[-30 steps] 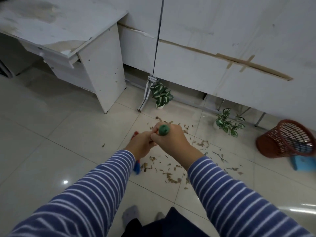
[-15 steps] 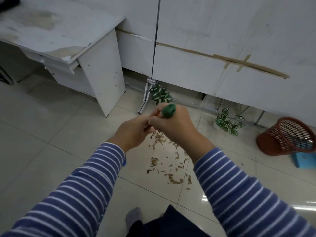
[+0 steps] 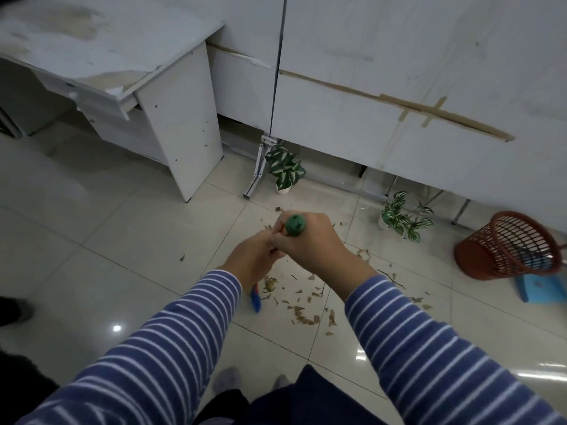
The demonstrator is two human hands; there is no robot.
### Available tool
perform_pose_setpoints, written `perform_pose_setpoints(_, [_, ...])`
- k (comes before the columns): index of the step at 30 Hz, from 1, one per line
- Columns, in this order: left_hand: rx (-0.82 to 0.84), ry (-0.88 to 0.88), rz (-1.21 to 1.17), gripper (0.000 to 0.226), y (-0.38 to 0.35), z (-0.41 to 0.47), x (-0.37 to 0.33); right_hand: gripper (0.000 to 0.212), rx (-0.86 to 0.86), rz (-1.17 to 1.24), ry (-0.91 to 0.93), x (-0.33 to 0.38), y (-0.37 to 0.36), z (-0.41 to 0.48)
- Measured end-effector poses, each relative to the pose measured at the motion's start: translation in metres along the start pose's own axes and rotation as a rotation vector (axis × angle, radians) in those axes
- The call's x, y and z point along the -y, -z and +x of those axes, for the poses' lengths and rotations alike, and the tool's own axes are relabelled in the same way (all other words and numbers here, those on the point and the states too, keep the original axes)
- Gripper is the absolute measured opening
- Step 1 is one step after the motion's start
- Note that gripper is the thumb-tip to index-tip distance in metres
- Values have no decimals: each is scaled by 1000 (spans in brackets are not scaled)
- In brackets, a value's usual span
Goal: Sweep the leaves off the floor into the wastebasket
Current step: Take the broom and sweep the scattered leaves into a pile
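Both hands grip a broom handle whose green cap point(image 3: 295, 225) points toward the camera. My right hand point(image 3: 313, 243) is wrapped round the top of the handle, and my left hand point(image 3: 253, 259) holds it just below. The broom's blue bristle head point(image 3: 255, 299) shows on the floor under my left wrist. Dry brown leaves point(image 3: 302, 306) lie scattered on the tiles in front of me and to the right. A red mesh wastebasket point(image 3: 503, 250) lies tipped on its side at the far right, its mouth facing me.
A blue dustpan point(image 3: 544, 288) lies beside the wastebasket. Two small potted plants point(image 3: 285, 171) point(image 3: 402, 216) stand along the white wall panels. A white desk point(image 3: 171, 118) stands at the left. A dark shoe point(image 3: 13, 309) is at the left edge.
My hands and the broom handle have come back down and toward me after rising half a second ago. The blue bristle head shows again below my left wrist.
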State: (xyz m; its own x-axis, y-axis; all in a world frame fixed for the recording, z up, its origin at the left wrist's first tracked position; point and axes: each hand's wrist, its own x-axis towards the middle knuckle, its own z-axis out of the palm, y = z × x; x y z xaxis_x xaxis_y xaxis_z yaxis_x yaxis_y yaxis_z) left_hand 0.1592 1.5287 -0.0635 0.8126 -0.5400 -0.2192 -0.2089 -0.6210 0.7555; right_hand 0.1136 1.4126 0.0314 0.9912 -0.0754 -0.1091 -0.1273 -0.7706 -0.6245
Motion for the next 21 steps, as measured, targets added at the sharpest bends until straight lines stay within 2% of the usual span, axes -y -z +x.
perform_pose_setpoints(2, [-25,6,-67,12,14,0,-6,4,-43,-18,58,12,7,2])
perform_pose_setpoints(4, [-59,-33,-25,13,32,-1,-9,5,-70,-9,87,28,14,5])
perform_pose_setpoints(9, [-145,-137,186,21,90,-1,3,10,-107,108,121,72,16,24])
perform_pose_setpoints(14, [-135,-128,346,32,152,-4,55,10,-110,239,91,114,-27,54])
perform_pose_setpoints(17, [-101,-78,393,26,178,-8,103,13,-100,361,56,133,-69,71])
perform_pose_setpoints(21, [-14,43,417,5,189,-14,158,13,-41,391,-14,149,-125,87])
